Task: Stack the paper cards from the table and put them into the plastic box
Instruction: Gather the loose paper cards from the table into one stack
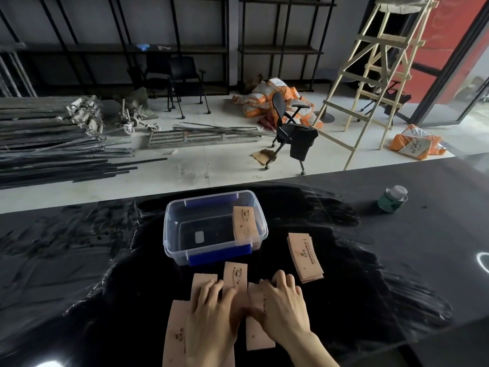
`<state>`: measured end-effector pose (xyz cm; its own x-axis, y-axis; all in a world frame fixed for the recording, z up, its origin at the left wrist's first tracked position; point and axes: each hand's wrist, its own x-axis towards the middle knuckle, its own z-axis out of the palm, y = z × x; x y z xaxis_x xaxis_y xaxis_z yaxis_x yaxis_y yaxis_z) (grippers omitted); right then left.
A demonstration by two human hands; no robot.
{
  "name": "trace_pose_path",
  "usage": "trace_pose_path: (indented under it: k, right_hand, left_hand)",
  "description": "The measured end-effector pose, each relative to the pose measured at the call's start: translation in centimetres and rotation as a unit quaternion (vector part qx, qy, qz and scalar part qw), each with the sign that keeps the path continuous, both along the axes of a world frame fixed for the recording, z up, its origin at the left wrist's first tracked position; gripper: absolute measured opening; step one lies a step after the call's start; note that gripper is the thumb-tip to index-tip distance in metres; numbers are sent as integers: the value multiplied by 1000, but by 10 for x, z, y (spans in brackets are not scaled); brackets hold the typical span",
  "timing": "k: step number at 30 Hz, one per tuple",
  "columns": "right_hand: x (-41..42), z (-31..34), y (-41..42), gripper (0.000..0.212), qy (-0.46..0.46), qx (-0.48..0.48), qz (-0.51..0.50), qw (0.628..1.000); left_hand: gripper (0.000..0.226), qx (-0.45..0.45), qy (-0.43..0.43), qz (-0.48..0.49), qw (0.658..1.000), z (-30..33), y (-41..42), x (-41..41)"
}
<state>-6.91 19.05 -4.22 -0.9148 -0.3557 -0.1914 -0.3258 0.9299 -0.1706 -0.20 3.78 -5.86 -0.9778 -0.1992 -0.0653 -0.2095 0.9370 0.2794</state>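
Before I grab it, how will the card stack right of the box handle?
The card stack looks thin and flat, so probably light and bendy. Its lower edges are fanned, so the cards may slide apart. The table looks glossy; pushing may be easier than lifting.

Green can [392, 199] (far right), ladder [375, 72]

Both hands in frame, palms down, side by side at the near edge of the view. Left hand [211, 308]: fingers spread and extended forward, laid flat, fingertips [219, 284] pressing down; forearm runs off the bottom edge. Right hand [283, 305]: fingers curled slightly at the knuckles, tips down, thumb angled inward toward the left hand; bare forearm exits bottom right. Thumbs nearly meet between the two hands. Neither hand is closed around anything; both lie flat.
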Motion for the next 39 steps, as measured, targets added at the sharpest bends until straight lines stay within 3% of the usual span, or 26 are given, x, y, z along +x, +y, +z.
trace_pose_path:
  k: [6, 12, 16, 18, 21, 23, 26, 29, 32, 35, 39]
  right_hand:
    - [-3, 1, 1, 71, -4, -13, 4, 1000]
    - [-1, 8, 4, 104, -61, 22, 25, 998]
    - [-5, 15, -1, 84, -76, -6, -40, 996]
    - [-11, 19, 1, 70, -93, -65, -87, 990]
    - [-22, 23, 8, 52, -90, -176, -145, 970]
    - [-29, 27, 13, 50, -76, -253, -172, 949]
    - [-36, 36, 16, 49, -116, -405, -243, 873]
    - [-38, 44, 14, 38, -204, -509, -288, 785]
    - [-33, 43, 7, 31, -237, -531, -298, 757]
    - [-27, 39, -3, 28, -207, -522, -312, 766]
    - [-22, 37, -14, 31, -192, -521, -299, 776]
  left_hand:
    - [32, 13, -2, 61, 998, 7, 5, -7]
    - [41, 21, -13, 122, 992, 21, 18, -21]
    - [53, 90, -12, 178, 980, 33, 17, -29]
    - [56, 159, 16, 198, 967, 33, 11, -29]
    - [58, 267, 40, 220, 937, 31, -1, -29]
    - [47, 287, 31, 223, 931, 31, -6, -31]
    - [30, 358, 24, 229, 905, 31, -10, -33]
    - [22, 505, -20, 268, 820, 37, -11, -33]
    - [23, 610, -35, 305, 730, 41, -9, -34]
    - [14, 633, -11, 304, 712, 42, -1, -31]
    - [25, 593, 23, 258, 762, 43, 5, -25]
